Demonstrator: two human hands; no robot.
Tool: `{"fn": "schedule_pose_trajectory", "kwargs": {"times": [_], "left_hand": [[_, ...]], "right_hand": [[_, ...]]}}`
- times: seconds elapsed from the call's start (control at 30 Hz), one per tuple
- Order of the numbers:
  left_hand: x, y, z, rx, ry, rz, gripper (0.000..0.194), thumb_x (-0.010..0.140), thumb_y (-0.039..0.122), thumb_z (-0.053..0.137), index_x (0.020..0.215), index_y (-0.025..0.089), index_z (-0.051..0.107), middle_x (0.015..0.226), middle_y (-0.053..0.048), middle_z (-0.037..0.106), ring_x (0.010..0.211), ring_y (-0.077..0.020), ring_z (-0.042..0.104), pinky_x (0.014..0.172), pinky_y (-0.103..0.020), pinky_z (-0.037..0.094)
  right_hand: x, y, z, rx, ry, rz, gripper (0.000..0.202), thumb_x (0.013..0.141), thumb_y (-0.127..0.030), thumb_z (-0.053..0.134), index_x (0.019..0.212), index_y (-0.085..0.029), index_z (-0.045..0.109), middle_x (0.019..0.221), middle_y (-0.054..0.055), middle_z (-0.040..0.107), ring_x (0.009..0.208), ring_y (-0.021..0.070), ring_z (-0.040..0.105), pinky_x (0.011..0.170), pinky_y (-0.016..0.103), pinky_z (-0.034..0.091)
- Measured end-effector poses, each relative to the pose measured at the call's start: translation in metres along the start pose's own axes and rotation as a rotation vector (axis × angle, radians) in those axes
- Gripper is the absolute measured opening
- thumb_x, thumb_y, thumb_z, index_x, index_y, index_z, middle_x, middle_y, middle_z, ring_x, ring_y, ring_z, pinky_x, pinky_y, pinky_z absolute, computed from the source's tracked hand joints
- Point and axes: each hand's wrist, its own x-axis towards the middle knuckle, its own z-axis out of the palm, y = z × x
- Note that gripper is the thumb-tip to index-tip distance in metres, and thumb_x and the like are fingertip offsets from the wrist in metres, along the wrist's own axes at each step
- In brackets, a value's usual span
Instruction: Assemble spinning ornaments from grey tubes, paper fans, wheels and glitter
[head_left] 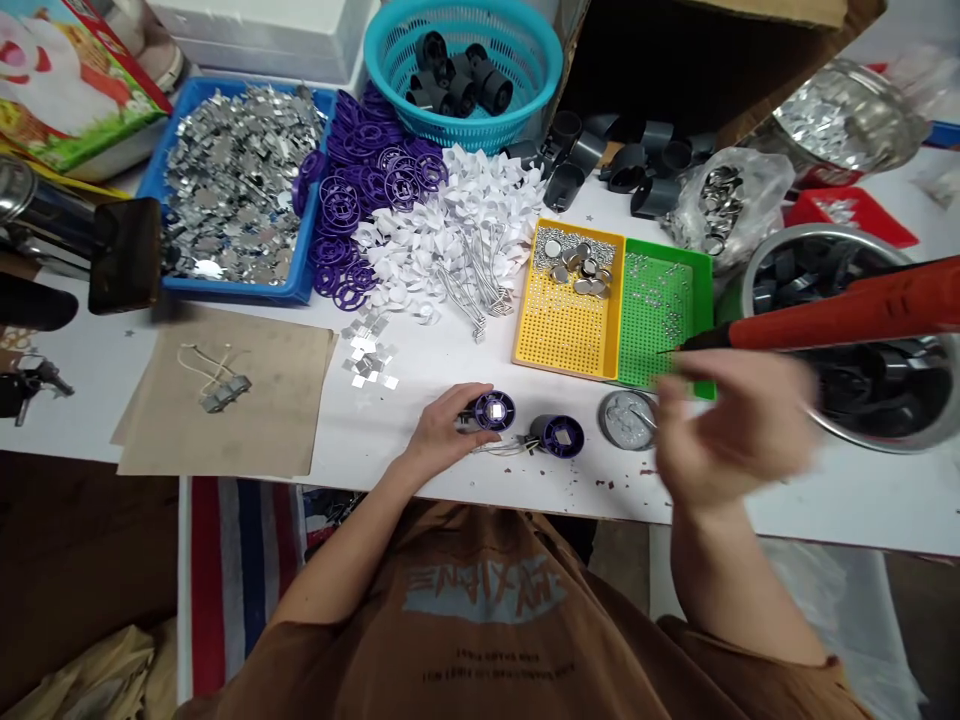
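Observation:
My left hand (448, 425) is closed around a small round dark housing with a purple spoked insert (494, 411) and a shiny square piece in its middle. Right of it a second housing with a purple insert (562, 437) lies on the table, with thin pale wires (502, 447) between the two. My right hand (731, 430) is smeared by motion just under an orange electric screwdriver (855, 305), whose thin bit points left. Whether the fingers grip it is not clear. A small round dish of grey bits (627, 419) stands left of that hand.
Yellow (570, 340) and green (660, 285) trays hold small metal parts. Behind lie white pieces (450, 220), purple rings (360, 190), a blue tray (319, 220) of metal plates and a turquoise basket (465, 120). A metal bowl (885, 445) stands right; cardboard (225, 430) lies left.

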Motion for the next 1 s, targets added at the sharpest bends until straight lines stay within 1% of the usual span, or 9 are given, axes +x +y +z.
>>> {"fn": "schedule_pose_trajectory", "kwargs": {"times": [0.03, 0.07, 0.13, 0.23, 0.33, 0.43, 0.6, 0.77, 1.0], "left_hand": [[0.000, 0.000, 0.000, 0.001, -0.002, -0.003, 0.056, 0.071, 0.035, 0.079, 0.121, 0.024, 0.058, 0.117, -0.008, 0.066, 0.109, -0.0227, 0.064, 0.097, -0.039, 0.053], [0.000, 0.000, 0.000, 0.002, -0.006, -0.006, 0.056, 0.071, 0.035, 0.079, 0.121, 0.024, 0.057, 0.117, -0.008, 0.066, 0.110, -0.0225, 0.063, 0.097, -0.038, 0.053], [0.000, -0.001, 0.001, 0.007, -0.013, 0.004, 0.057, 0.072, 0.036, 0.078, 0.123, 0.023, 0.056, 0.118, -0.008, 0.065, 0.112, -0.0225, 0.062, 0.098, -0.038, 0.051], [-0.001, 0.000, 0.001, 0.015, -0.021, 0.030, 0.057, 0.074, 0.037, 0.076, 0.124, 0.022, 0.054, 0.119, -0.008, 0.065, 0.113, -0.0230, 0.061, 0.098, -0.038, 0.051], [-0.001, 0.000, 0.001, 0.018, -0.036, 0.021, 0.056, 0.074, 0.034, 0.076, 0.124, 0.022, 0.054, 0.118, -0.008, 0.065, 0.112, -0.0227, 0.061, 0.098, -0.038, 0.051], [-0.001, 0.000, 0.002, 0.021, -0.033, 0.013, 0.054, 0.075, 0.031, 0.075, 0.123, 0.021, 0.054, 0.118, -0.008, 0.065, 0.110, -0.0219, 0.062, 0.097, -0.037, 0.050], [0.000, -0.001, 0.007, 0.018, 0.009, -0.006, 0.052, 0.071, 0.030, 0.079, 0.117, 0.020, 0.058, 0.112, -0.007, 0.068, 0.103, -0.0206, 0.064, 0.094, -0.035, 0.051], [0.000, -0.001, 0.011, 0.017, 0.071, -0.035, 0.049, 0.066, 0.027, 0.081, 0.111, 0.018, 0.062, 0.106, -0.006, 0.069, 0.098, -0.0202, 0.066, 0.089, -0.033, 0.054], [-0.002, -0.007, 0.012, 0.020, 0.083, -0.031, 0.050, 0.067, 0.028, 0.080, 0.113, 0.019, 0.062, 0.108, -0.005, 0.069, 0.099, -0.0200, 0.066, 0.089, -0.032, 0.054]], "right_hand": [[-0.010, -0.007, 0.011, -0.057, -0.198, -0.157, 0.027, 0.074, -0.027, 0.071, 0.100, -0.033, 0.065, 0.091, 0.003, 0.067, 0.087, 0.0257, 0.062, 0.074, 0.044, 0.050], [-0.018, -0.012, 0.023, -0.088, -0.395, -0.250, 0.025, 0.078, -0.024, 0.069, 0.102, -0.030, 0.065, 0.091, 0.004, 0.068, 0.085, 0.0237, 0.063, 0.074, 0.041, 0.051], [-0.028, -0.018, 0.045, -0.157, -0.644, -0.300, 0.019, 0.084, -0.023, 0.062, 0.102, -0.024, 0.066, 0.087, 0.006, 0.067, 0.081, 0.0211, 0.062, 0.072, 0.035, 0.050], [-0.028, -0.018, 0.066, -0.279, -0.836, -0.269, 0.020, 0.085, -0.024, 0.059, 0.103, -0.018, 0.068, 0.086, 0.008, 0.064, 0.080, 0.0197, 0.061, 0.071, 0.030, 0.048], [-0.024, -0.017, 0.073, -0.355, -0.965, -0.263, 0.027, 0.083, -0.021, 0.061, 0.109, -0.016, 0.067, 0.088, 0.008, 0.064, 0.077, 0.0180, 0.060, 0.067, 0.027, 0.044], [-0.020, -0.018, 0.078, -0.412, -1.021, -0.252, 0.029, 0.082, -0.024, 0.063, 0.110, -0.016, 0.067, 0.090, 0.007, 0.065, 0.078, 0.0184, 0.061, 0.067, 0.026, 0.042], [-0.022, -0.020, 0.084, -0.485, -1.024, -0.175, 0.028, 0.080, -0.034, 0.067, 0.100, -0.014, 0.068, 0.090, 0.009, 0.068, 0.082, 0.0213, 0.063, 0.071, 0.028, 0.042], [-0.028, -0.022, 0.084, -0.509, -0.989, -0.158, 0.026, 0.081, -0.031, 0.065, 0.099, -0.013, 0.066, 0.092, 0.010, 0.069, 0.085, 0.0230, 0.063, 0.072, 0.030, 0.042], [-0.030, -0.023, 0.084, -0.508, -0.958, -0.186, 0.022, 0.080, -0.029, 0.065, 0.095, -0.013, 0.066, 0.090, 0.010, 0.069, 0.084, 0.0234, 0.063, 0.071, 0.030, 0.042]]}}
